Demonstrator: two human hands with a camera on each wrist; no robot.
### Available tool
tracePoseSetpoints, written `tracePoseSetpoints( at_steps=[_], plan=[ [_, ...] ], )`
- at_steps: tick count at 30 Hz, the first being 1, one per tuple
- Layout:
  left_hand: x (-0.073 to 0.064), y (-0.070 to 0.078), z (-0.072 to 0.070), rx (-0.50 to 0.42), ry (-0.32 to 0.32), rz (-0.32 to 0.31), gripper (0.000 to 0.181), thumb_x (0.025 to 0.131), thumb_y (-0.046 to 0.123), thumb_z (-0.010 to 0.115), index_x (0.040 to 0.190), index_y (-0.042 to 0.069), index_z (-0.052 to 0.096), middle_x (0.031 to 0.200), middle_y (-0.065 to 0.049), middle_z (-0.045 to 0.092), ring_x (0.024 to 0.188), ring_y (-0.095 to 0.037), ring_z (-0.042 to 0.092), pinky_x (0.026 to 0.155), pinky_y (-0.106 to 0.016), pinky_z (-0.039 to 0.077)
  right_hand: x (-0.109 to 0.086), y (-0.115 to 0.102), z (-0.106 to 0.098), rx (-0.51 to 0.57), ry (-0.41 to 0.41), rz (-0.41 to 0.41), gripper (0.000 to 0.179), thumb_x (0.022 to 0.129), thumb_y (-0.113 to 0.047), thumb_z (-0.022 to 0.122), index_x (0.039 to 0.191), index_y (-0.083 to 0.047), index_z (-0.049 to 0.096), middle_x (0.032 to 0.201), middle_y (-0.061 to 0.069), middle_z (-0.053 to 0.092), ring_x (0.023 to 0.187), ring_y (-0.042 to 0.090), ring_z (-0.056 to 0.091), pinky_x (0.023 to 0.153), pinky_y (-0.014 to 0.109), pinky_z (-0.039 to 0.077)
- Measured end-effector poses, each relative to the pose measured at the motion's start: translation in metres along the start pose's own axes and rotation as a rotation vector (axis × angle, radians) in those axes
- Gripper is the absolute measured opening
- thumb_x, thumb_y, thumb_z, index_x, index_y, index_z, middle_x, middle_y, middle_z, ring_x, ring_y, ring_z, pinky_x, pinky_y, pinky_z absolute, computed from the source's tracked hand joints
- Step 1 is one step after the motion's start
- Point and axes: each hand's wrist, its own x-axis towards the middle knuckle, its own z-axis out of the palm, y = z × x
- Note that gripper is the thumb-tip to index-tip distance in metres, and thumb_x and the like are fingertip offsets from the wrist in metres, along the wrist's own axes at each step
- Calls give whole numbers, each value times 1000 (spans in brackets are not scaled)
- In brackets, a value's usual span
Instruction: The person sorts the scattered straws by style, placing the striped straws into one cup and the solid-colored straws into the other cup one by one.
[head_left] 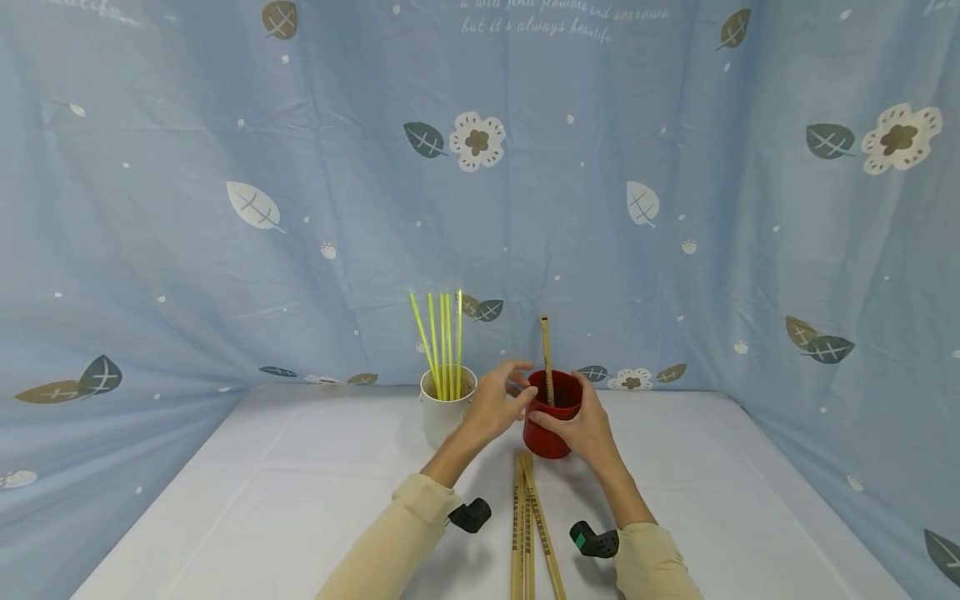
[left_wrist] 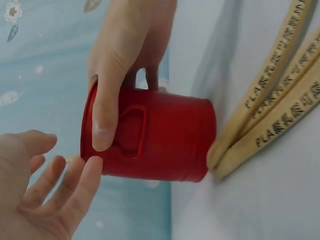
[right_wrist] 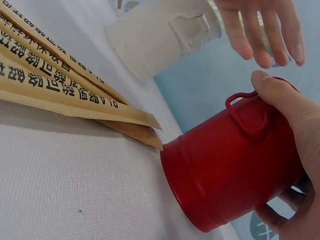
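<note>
My right hand [head_left: 588, 425] grips a red metal pail [head_left: 547, 440] with small side handles, thumb on the near side by the rim and fingers round the far side. One paper-wrapped straw [head_left: 547, 350] stands upright in the pail, leaning slightly. Beside the rim is my left hand [head_left: 491, 404], its fingers loosely bent and nothing held in them; in the left wrist view its fingertips come right up to the red rim. Several more wrapped straws [head_left: 517, 517] with printed characters lie on the table, their far ends close to the pail's base [right_wrist: 187, 200].
Left of the red pail stands a white metal pail [head_left: 437, 423] with several yellow-green straws [head_left: 432, 333] upright in it. A blue patterned curtain [head_left: 360, 208] hangs behind the white-covered table [head_left: 315, 492]. Black devices [head_left: 596, 542] sit at both wrists.
</note>
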Motion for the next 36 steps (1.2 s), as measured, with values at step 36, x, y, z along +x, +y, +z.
tracePoseSetpoints(
  at_steps=[36],
  plan=[
    [-69,-10,-8,161,-244,-180,72,77,15,82,140,4,48,100,-14,67,71,-9,68,58,-20,52,-2,-1,0,27,-5,-3,107,73,-45,85,153,-11,23,145,13,46,132,32,47,99,54,49]
  ],
)
